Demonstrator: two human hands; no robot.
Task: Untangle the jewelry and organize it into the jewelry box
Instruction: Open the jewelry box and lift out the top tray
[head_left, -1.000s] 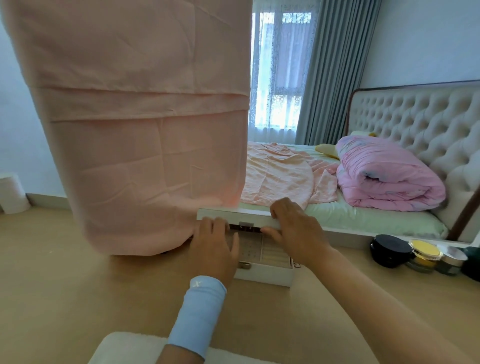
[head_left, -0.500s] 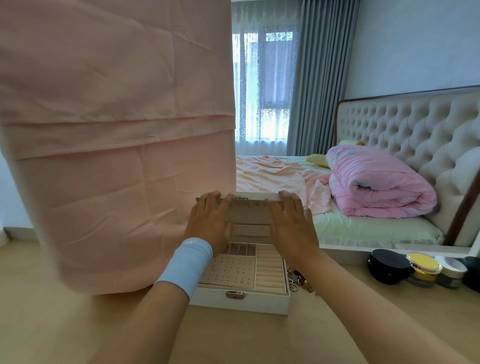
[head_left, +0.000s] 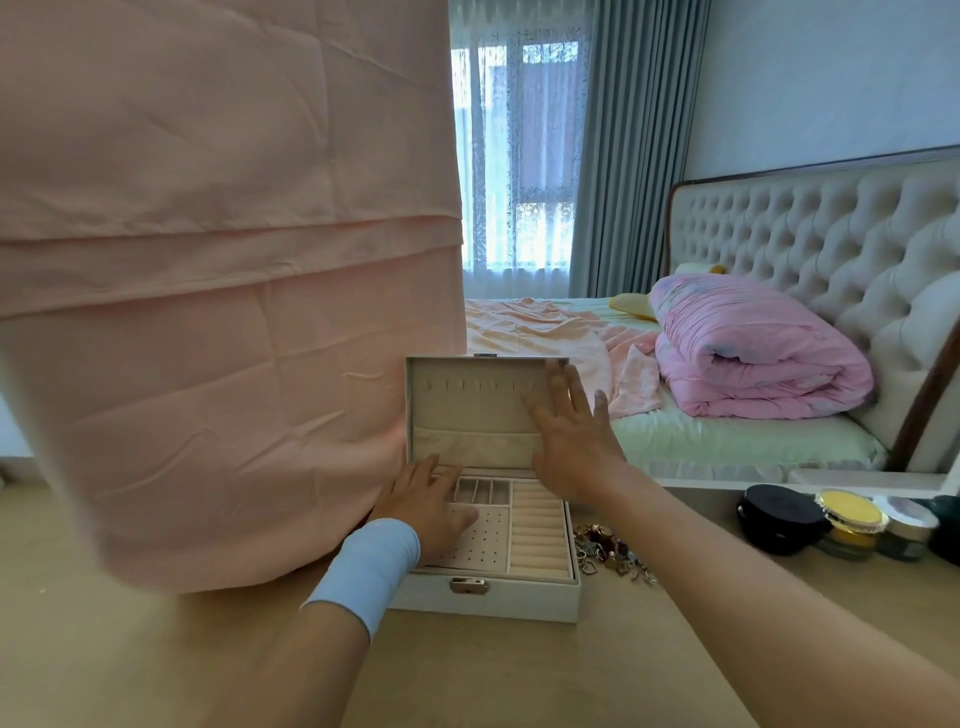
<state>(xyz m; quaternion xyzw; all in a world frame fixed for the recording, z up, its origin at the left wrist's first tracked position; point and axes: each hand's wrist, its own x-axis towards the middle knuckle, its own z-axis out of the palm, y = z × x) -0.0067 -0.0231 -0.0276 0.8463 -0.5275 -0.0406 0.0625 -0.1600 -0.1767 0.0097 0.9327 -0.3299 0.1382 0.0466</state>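
Observation:
A white jewelry box (head_left: 519, 597) stands on the wooden tabletop with its lid (head_left: 467, 405) upright, showing a beige lining with hooks. Inside are small compartments, a dotted earring panel and ring rolls. My left hand (head_left: 426, 506), with a blue wristband, rests flat on the box's left inner tray, fingers apart. My right hand (head_left: 571, 441) is spread open against the right side of the raised lid. A tangled pile of jewelry (head_left: 610, 551) lies on the table just right of the box.
A pink cloth (head_left: 228, 312) hangs over something tall directly left of the box. Several round jars (head_left: 841, 525) stand at the table's right edge. Behind the table are a bed with a rolled pink duvet (head_left: 753, 353) and a window.
The lid went from nearly shut to fully upright. My left hand dropped from the lid onto the inner tray; my right hand stays at the lid. The jewelry pile came into view.

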